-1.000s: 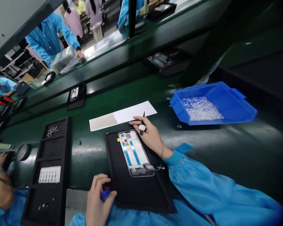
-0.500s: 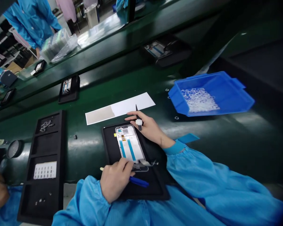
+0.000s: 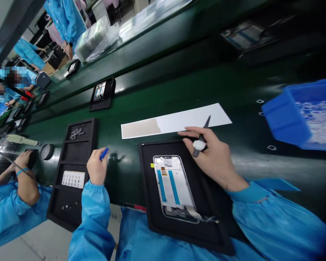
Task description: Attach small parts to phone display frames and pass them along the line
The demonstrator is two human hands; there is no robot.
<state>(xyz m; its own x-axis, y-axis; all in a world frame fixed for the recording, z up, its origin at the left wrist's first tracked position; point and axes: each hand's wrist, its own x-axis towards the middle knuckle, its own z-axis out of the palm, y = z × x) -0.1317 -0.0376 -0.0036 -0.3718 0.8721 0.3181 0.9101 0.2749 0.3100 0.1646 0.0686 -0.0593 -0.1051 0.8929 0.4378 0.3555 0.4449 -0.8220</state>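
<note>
left hand [image 3: 97,170] closed around a blue-tipped pen tool [image 3: 104,153], tip poking up past the knuckles, lifted just above the white sticker sheet [image 3: 73,179] in the compartmented black parts tray [image 3: 58,214]; likely held there to reach the small parts below the grip. right hand [image 3: 213,156] pinching dark tweezers [image 3: 203,136] between thumb and forefinger, a white finger cot on one fingertip, probably to keep prints off the work; heel of that hand resting on the black fixture tray [image 3: 152,214], steadying the grip. phone frame [image 3: 175,186] lying flat in that tray, below and to the left of the tweezers grip, open side up, two blue strips along its length, a ribbon cable trailing off its near end. white release liner [image 3: 179,121] just beyond the tweezers tip, flat on the green conveyor bench [image 3: 179,83]. blue bin [image 3: 301,116] of clear small parts well out to the right of the right hand. another person's hand [image 3: 25,161] far left, beside a round gauge [image 3: 46,152].
</note>
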